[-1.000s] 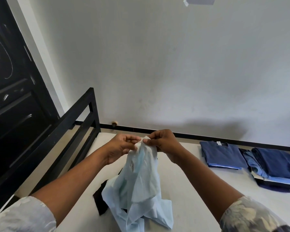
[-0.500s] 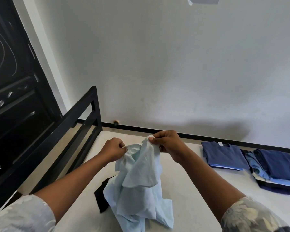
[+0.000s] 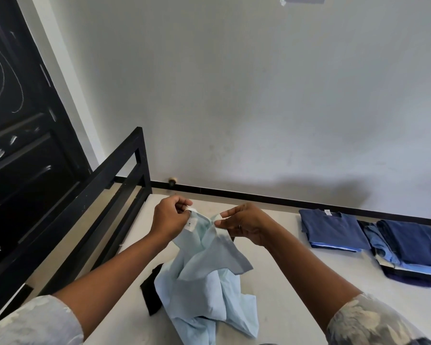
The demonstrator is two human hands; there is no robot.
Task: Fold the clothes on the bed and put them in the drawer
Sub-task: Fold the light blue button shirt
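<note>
A pale blue shirt [image 3: 207, 282] hangs crumpled from both my hands above the white bed [image 3: 296, 295], its lower part heaped on the mattress. My left hand [image 3: 171, 217] pinches the collar edge beside a small white label. My right hand [image 3: 244, 225] pinches the other side of the collar, a short gap between the two hands. A black garment [image 3: 151, 292] lies partly under the shirt on its left. No drawer is in view.
Two piles of folded blue clothes lie at the right of the bed: a dark blue tee [image 3: 334, 232] and a taller stack [image 3: 411, 250]. A black bed frame rail [image 3: 90, 195] runs along the left, a black door [image 3: 18, 145] behind it. A white wall stands ahead.
My hands have drawn apart along the shirt's top edge, opening out the collar so its label shows. The shirt hangs a little more spread than before.
</note>
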